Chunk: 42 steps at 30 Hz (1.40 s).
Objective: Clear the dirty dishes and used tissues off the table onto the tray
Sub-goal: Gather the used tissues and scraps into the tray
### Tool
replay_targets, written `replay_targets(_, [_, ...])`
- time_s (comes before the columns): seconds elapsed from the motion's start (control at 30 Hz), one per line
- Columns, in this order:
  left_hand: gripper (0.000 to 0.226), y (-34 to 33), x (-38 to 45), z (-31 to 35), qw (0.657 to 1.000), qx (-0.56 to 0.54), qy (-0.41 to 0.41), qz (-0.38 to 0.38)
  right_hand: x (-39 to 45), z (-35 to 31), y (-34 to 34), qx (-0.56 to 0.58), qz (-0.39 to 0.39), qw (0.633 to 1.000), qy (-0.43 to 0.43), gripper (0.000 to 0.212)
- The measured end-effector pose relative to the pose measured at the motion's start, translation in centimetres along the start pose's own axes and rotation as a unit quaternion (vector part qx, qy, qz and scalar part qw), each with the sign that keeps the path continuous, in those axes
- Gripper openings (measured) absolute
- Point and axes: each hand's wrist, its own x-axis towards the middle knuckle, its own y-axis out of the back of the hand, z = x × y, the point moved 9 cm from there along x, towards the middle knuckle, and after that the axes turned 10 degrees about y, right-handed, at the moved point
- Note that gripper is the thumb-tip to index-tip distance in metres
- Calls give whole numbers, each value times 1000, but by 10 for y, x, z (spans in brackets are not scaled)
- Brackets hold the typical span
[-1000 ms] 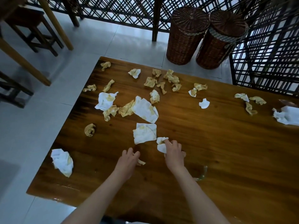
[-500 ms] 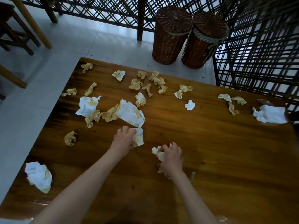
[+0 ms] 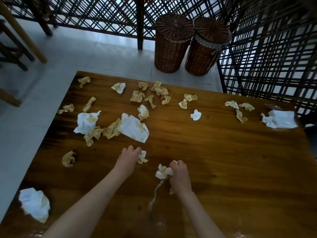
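Note:
Several used tissues, white with yellow stains, lie scattered over the brown wooden table (image 3: 214,152). My left hand (image 3: 127,159) is closed around a crumpled stained tissue (image 3: 142,156) near the table's middle. My right hand (image 3: 179,175) grips a wad of tissues (image 3: 163,171), and a thin twisted strand hangs from it toward the table. A large flat tissue (image 3: 133,127) lies just beyond my left hand. Another big white tissue (image 3: 35,204) sits at the near left edge, and one more white tissue (image 3: 278,119) lies at the far right edge. No tray or dishes are in view.
Two lidded wicker baskets (image 3: 171,43) (image 3: 204,47) stand on the tiled floor beyond the table's far edge. A dark lattice screen (image 3: 267,48) runs behind and to the right. Wooden stool legs (image 3: 22,35) stand at the upper left.
My left hand reached forward to the flat tissue, crumpled it and drew it back. My right hand gathered its tissue into a wad and lifted it slightly.

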Motion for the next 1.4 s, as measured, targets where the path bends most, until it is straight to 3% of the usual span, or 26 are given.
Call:
replay_targets(0.3, [39,13,-33,-2,993,-103,-30,53,-19,-4,26,88,129,988,-15,32])
replay_targets(0.4, [38,8,-43,-7,992,-113,-26,41,-25,-14,13,72,80,994,8,42])
replay_targets(0.5, [37,4,-52,-17,993,-112,-9,36,-33,-31,-17,26,-12,998,56,73])
replay_targets(0.57, [35,3,-55,-22,993,-109,-4,36,-38,-40,-36,-9,-65,994,87,79])
replay_targets(0.67, [32,6,-56,-27,994,-109,4,32,-42,-47,-50,-45,-86,989,110,64])
replay_targets(0.9, [29,10,-53,-35,991,-130,18,34,-31,-52,-53,-82,-43,988,125,28])
replay_targets(1.17, [38,40,-20,-65,981,-139,66,115,16,-54,-26,13,48,996,74,22])
replay_targets(1.4, [37,27,-2,-80,982,-106,90,128,52,-64,-28,-1,71,996,59,26])
